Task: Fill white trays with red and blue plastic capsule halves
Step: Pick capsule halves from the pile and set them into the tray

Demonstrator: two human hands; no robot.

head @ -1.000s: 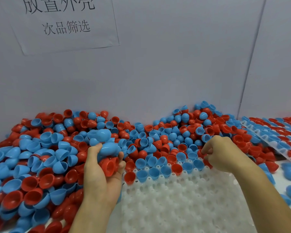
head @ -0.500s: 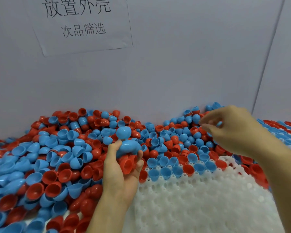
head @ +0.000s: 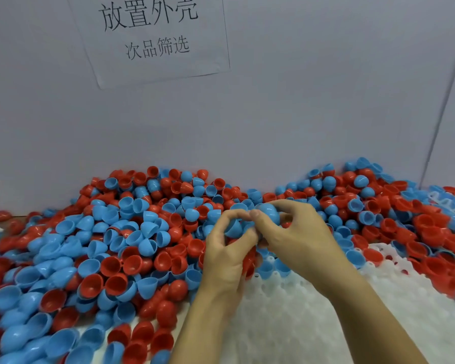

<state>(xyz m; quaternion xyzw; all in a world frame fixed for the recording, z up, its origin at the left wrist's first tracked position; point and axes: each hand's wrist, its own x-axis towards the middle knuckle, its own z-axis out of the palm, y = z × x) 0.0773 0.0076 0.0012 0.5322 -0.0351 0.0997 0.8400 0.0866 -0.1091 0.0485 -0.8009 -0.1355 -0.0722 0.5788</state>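
The white tray [head: 313, 324] sits near and right, mostly bare bumpy pockets, with only a few blue and red halves seated along its far edge, partly hidden behind the hands. A second tray [head: 449, 206] peeks in at the far right with capsule halves on it, but it's too cut off to see how full.

Counting is hopeless for the loose pile [head: 103, 245]: hundreds of red and blue halves heaped against the grey wall [head: 273, 114], spilling left and near across the tabletop. Two trays, two hands, that's what I can count.

The left hand [head: 226, 256] is curled around a bunch of halves, a blue one [head: 233, 228] between thumb and forefinger and red ones tucked in the palm. The right hand [head: 297, 240] pinches a blue half [head: 269, 214] right against the left hand's fingertips, over the tray's far edge.

A paper sign [head: 153, 35] with printed characters is stuck on the wall, top left.
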